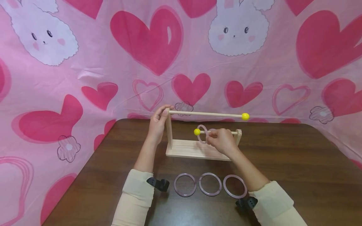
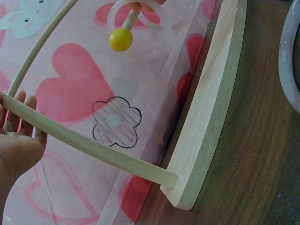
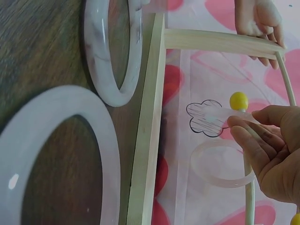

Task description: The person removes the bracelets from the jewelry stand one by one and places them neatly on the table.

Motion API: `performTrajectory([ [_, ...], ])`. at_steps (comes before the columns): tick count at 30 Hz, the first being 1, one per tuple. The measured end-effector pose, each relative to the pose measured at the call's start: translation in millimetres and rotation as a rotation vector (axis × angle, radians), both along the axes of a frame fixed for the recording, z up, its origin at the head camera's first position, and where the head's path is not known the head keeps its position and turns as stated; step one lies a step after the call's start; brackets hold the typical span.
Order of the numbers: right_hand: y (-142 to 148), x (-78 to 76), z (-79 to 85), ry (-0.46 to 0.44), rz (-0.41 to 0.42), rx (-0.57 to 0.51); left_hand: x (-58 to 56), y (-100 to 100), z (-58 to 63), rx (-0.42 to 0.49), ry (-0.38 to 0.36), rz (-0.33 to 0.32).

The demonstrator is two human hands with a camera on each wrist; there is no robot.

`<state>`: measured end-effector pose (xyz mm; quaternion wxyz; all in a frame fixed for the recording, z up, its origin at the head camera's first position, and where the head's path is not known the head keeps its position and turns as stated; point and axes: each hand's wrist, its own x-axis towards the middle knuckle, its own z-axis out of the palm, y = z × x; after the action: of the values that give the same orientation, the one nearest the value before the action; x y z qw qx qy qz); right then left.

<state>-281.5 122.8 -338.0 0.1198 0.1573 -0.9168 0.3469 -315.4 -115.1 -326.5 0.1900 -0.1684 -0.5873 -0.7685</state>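
Note:
A pale wooden stand [image 1: 186, 147] has a taller rod [image 1: 206, 113] and a shorter rod, each tipped with a yellow ball [image 1: 245, 116]. My left hand [image 1: 158, 124] grips the top of its tall left post. Between thumb and fingers, my right hand [image 1: 223, 141] pinches a translucent pale pink bangle [image 1: 202, 143] around the shorter rod, close to that rod's yellow ball [image 1: 196, 131]. A second bangle [image 3: 222, 182] hangs on the same rod, farther in; in the head view my right hand partly hides it.
Three purplish bangles lie in a row on the dark wooden table in front of the stand: left bangle [image 1: 185, 196], middle bangle [image 1: 209, 173], right bangle [image 1: 224, 185]. Behind the table [image 1: 282, 150] hangs a pink cloth [image 1: 198, 66] printed with hearts and rabbits.

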Motion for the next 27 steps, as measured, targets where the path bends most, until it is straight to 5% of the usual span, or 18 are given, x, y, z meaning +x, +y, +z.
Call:
performTrajectory([
  [27, -9, 10.2, 9.7, 0.023, 0.069, -0.056, -1.5, -1, -0.6, -0.013, -0.02, 0.0],
])
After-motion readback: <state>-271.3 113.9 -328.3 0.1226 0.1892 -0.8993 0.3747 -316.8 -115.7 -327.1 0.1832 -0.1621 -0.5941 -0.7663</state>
